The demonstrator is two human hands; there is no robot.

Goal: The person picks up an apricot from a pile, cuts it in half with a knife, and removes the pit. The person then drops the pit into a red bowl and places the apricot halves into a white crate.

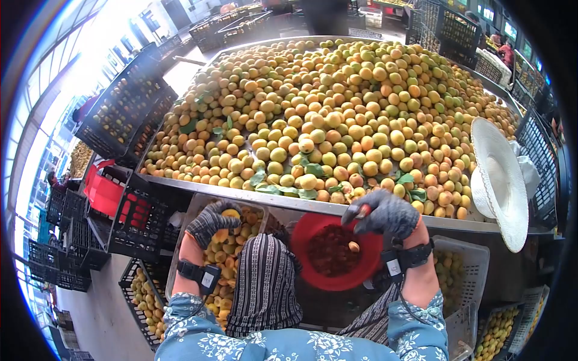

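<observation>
Nearest: blue floral top (pixel 313 344), both sleeves reaching forward; a black band with a white-labelled unit on each wrist. Next, patterned dark trousers (pixel 262 289), legs on either side of a red bucket (pixel 300 246). Bucket contents: dark red-brown pieces, too small to tell apart; one pale brown piece (pixel 353 246) stands out among them.

Left hand (pixel 211 225), grey gloved, above a pale crate (pixel 260 206) of yellow-orange fruit; fingers curled, pinching a fruit piece (pixel 231 213). Right hand (pixel 388 215), dark gloved, over the bucket's far rim, fingers bent. A small reddish object (pixel 364 210) shows at the fingertips; cannot tell what it is or whether it is gripped. Second pale crate (pixel 482 265), also with fruit, right of the bucket.

Beyond: metal table (pixel 271 199) bearing a broad heap of yellow-green to orange fruit (pixel 337 126), a few leaves (pixel 313 169) along the near edge. Straw hat (pixel 503 186) at its right end. Farther left, stacked black crates (pixel 123 102) of fruit.
</observation>
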